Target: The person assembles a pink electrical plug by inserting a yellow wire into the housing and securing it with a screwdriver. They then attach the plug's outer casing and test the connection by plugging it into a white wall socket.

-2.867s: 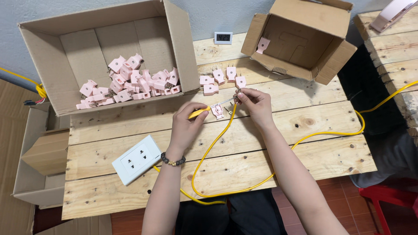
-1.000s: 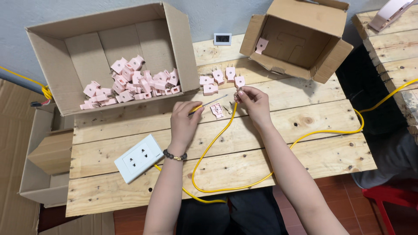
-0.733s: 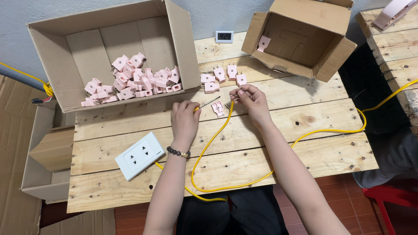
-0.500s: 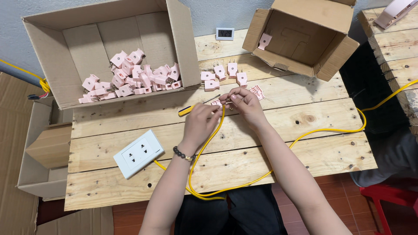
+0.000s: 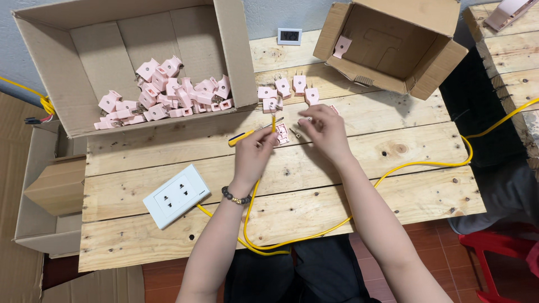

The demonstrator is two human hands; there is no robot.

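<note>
- Left hand (image 5: 254,156) pinches the yellow cable (image 5: 273,123) end and a screwdriver (image 5: 247,134).
- Right hand (image 5: 325,130) fingers curl; contents unclear.
- Four pink plugs (image 5: 283,87) stand aside; many fill the box (image 5: 163,92).

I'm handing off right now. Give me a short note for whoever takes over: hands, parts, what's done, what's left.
Left hand: holds the yellow cable end upright, with a yellow-handled screwdriver.
Right hand: hovers over an opened pink plug lying on the wooden table; whether it holds a small part cannot be told.
Done: four pink plugs stand in a row behind the hands.
Left: cable end not yet in the plug; many plugs remain in the big cardboard box.
</note>
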